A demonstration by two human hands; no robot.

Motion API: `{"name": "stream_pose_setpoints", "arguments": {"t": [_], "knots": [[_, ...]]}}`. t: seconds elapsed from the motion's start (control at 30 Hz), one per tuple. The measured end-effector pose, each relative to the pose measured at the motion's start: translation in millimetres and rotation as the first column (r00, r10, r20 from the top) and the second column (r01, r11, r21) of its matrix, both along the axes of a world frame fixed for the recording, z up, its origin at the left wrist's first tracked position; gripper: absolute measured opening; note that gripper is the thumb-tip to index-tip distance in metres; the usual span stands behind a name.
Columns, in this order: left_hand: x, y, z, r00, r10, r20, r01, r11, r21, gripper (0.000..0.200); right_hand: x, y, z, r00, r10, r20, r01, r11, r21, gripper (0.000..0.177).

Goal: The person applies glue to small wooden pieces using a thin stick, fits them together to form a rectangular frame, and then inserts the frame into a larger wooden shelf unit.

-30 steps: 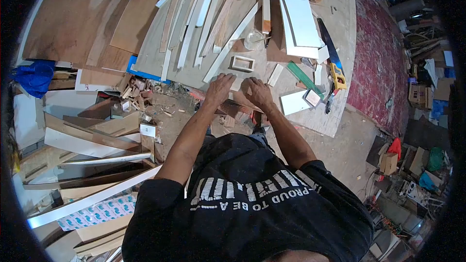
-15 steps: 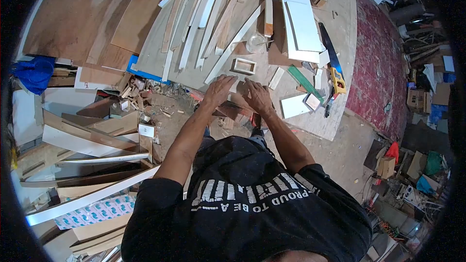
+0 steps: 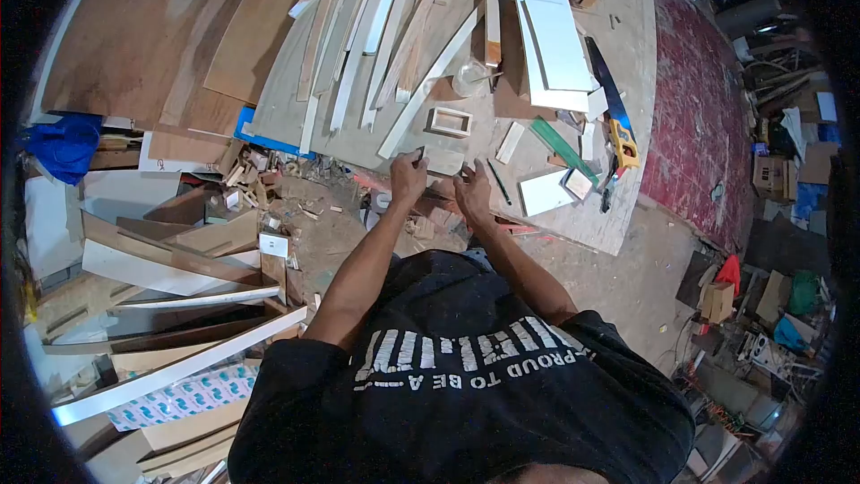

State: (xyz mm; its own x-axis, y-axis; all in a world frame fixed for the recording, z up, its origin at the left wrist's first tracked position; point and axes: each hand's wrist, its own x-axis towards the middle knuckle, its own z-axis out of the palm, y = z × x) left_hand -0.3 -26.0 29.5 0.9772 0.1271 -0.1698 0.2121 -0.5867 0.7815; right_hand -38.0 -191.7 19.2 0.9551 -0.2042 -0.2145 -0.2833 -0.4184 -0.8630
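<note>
Your two forearms are stretched forward to the near edge of the table (image 3: pixel 587 229), with the elbows wide apart and the wrists closer together. Your left hand (image 3: pixel 409 177) has bent fingers and pinches the left end of the pale rectangular piece (image 3: pixel 443 161), while your right hand (image 3: pixel 472 192) pinches its right end. This piece is between your hands, on the near side of the small wooden frame (image 3: pixel 448 132).

Woodworking shop: handsaw (image 3: pixel 613 94), wood strips (image 3: pixel 387 31).
</note>
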Motion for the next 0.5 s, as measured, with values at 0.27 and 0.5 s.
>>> {"name": "stream_pose_setpoints", "arguments": {"t": [0.27, 0.5], "knots": [[-2.8, -6.1, 0.4, 0.994, 0.013, 0.107, -0.021, 0.997, 0.071, 0.025, -4.0, 14.5, -2.5, 0.996, -0.007, 0.089, 0.016, 0.996, -0.092, 0.069], [2.2, -6.4, -10.0, 0.999, -0.004, 0.037, -0.001, 0.989, 0.145, 0.031, 4.3, 11.9, 19.0, 0.996, -0.018, 0.087, 0.027, 0.994, -0.102, 0.064]]}}
